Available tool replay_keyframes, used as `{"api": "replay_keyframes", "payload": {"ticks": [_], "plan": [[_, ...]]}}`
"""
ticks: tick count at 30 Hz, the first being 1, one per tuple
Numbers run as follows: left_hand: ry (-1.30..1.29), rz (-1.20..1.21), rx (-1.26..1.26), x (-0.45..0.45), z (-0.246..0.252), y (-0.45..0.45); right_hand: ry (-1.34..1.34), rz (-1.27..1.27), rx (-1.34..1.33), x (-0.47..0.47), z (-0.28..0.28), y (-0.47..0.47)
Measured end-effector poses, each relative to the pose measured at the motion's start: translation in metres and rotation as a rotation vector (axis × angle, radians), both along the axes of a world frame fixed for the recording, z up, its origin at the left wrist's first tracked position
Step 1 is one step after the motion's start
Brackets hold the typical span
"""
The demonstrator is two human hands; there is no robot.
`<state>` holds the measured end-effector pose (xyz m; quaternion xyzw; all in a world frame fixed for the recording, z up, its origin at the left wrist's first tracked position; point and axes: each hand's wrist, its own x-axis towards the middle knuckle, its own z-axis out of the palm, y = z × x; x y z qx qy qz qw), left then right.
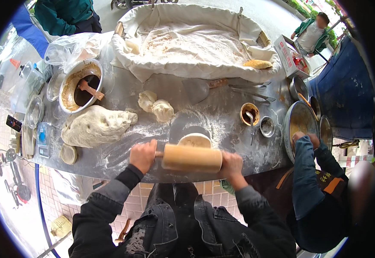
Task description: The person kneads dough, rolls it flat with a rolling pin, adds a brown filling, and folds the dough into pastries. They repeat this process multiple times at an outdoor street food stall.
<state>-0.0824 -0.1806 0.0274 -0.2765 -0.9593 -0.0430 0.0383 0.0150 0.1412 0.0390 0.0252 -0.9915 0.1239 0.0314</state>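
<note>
A thick wooden rolling pin [192, 158] lies across the near side of the metal table [136, 77], gripped at both ends. My left hand [143, 156] is wrapped around its left handle. At the right end, my right hand [232, 165] closes on the other handle, which the fingers hide. Just beyond the pin a flat round of dough [195, 140] shows, its near part covered by the roller. Scattered white flour [218, 127] surrounds it. Two small dough lumps [162, 110] sit farther off, touching each other. To the left rests a large mass of dough [94, 126].
At left stand a bowl of dark paste [64, 93] with a wooden-handled tool and a digital scale [43, 151]. A cloth-lined basket [187, 42] spans the back. A scraper [197, 90], tongs [255, 94] and a sauce cup [243, 113] lie rightward. A co-worker's hands [306, 139] reach into a large basin [288, 129].
</note>
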Motion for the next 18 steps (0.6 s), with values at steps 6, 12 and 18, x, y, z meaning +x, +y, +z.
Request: {"api": "replay_keyframes", "payload": {"ticks": [6,12,18], "plan": [[0.111,0.039,0.021,-0.027,0.008,0.013,0.024,-0.029,0.064,-0.032,-0.009,0.013],[0.011,0.037,-0.006,-0.005,-0.002,0.006,-0.073,-0.020,0.132,-0.015,-0.008,0.009],[0.092,0.021,-0.083,-0.016,-0.003,0.007,0.007,-0.011,0.082,-0.022,-0.002,0.006]]}}
